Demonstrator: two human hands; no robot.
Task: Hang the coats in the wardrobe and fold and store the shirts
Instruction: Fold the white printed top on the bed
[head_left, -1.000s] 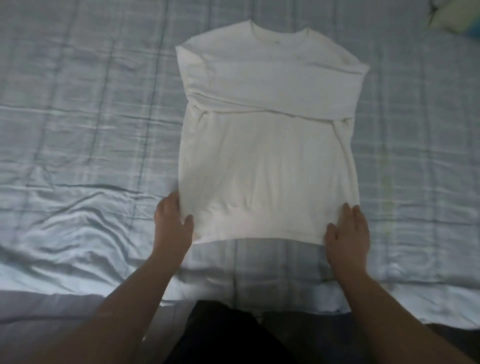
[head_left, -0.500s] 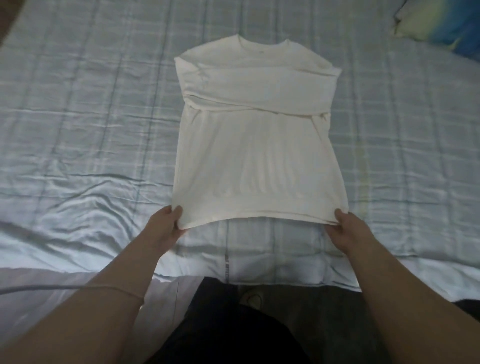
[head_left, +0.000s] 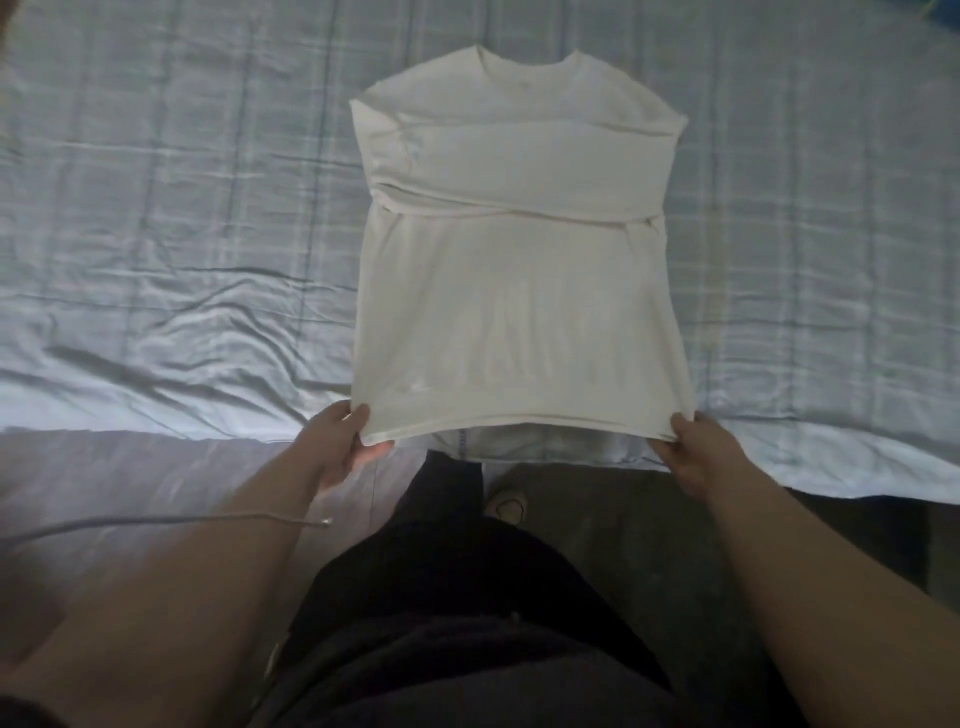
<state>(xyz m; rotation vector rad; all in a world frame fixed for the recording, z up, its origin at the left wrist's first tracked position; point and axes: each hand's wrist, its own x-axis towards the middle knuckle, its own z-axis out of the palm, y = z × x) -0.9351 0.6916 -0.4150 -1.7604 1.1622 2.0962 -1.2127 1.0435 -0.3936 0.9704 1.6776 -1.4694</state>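
Observation:
A cream long-sleeved shirt (head_left: 519, 291) lies on the bed with its collar at the far end and both sleeves folded across the chest. Its hem is raised off the sheet at the bed's near edge. My left hand (head_left: 340, 441) pinches the hem's left corner. My right hand (head_left: 696, 449) pinches the hem's right corner.
The bed (head_left: 182, 234) has a pale blue checked sheet, wrinkled on the left. Its near edge runs just behind my hands. A thin grey cord (head_left: 171, 522) crosses my left forearm. Below is dark floor with my foot (head_left: 506, 506).
Both hands went from lying flat on the hem corners to gripping them and lifting the hem off the sheet, toward me. The view has shifted closer to the bed's edge.

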